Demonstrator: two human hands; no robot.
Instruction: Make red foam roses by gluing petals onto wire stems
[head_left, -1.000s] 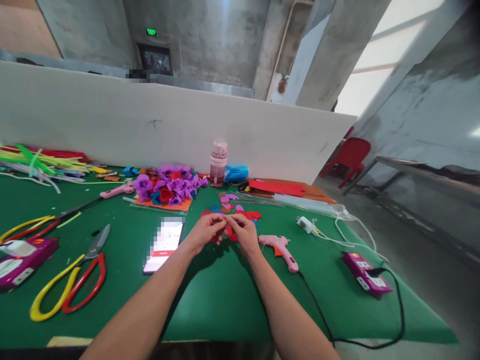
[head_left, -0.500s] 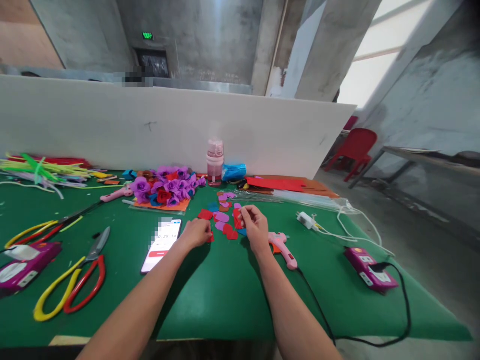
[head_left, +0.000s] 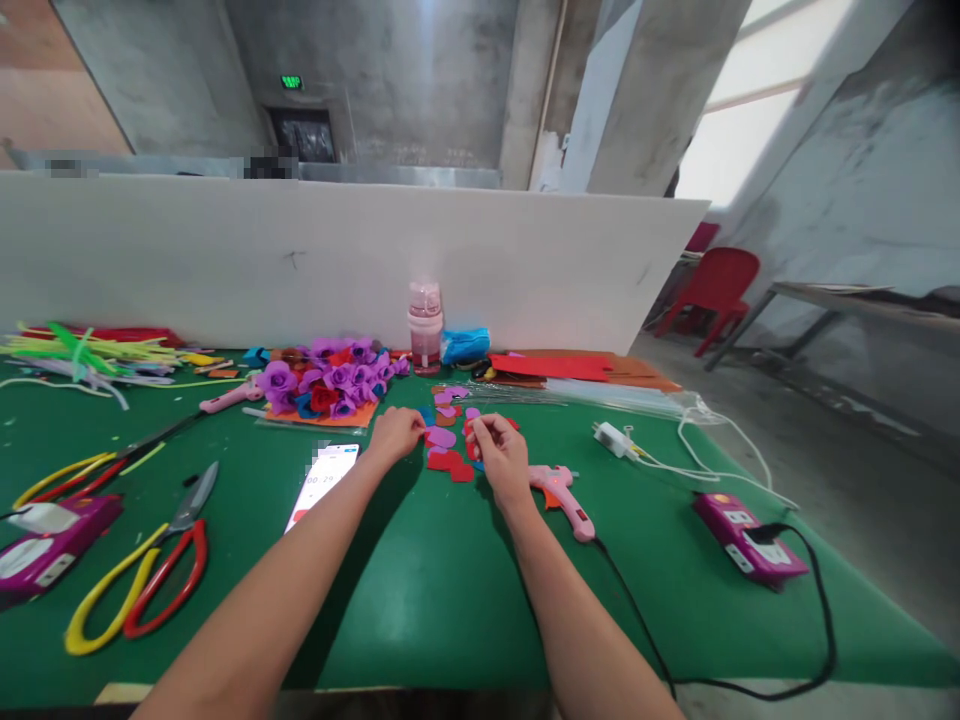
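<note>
My left hand (head_left: 397, 436) is closed in a pinch at the left side of a spread of felt-like cut pieces; what its fingertips hold, if anything, is too small to make out. Opposite it, my right hand (head_left: 500, 455) has thumb and forefinger pressed together over red pieces, and their contents cannot be made out either. Between the hands lie purple petal-shaped pieces (head_left: 441, 437) and red petal-shaped pieces (head_left: 460, 472). A pink glue gun (head_left: 568, 500) lies just right of my right hand, on the green tabletop (head_left: 450, 600).
Purple and red handmade flowers (head_left: 330, 380) are heaped behind my left hand. A phone (head_left: 324, 478) lies partly under my left forearm. Scissors (head_left: 150, 560) rest at left. A pink bottle (head_left: 425, 325) stands by the white partition (head_left: 337, 240). A purple power strip (head_left: 750, 540) sits at right.
My left hand has moved slightly up and away from the red pieces on the left, which now lie closer to the middle. My right hand stays near its place, fingers still pinched.
</note>
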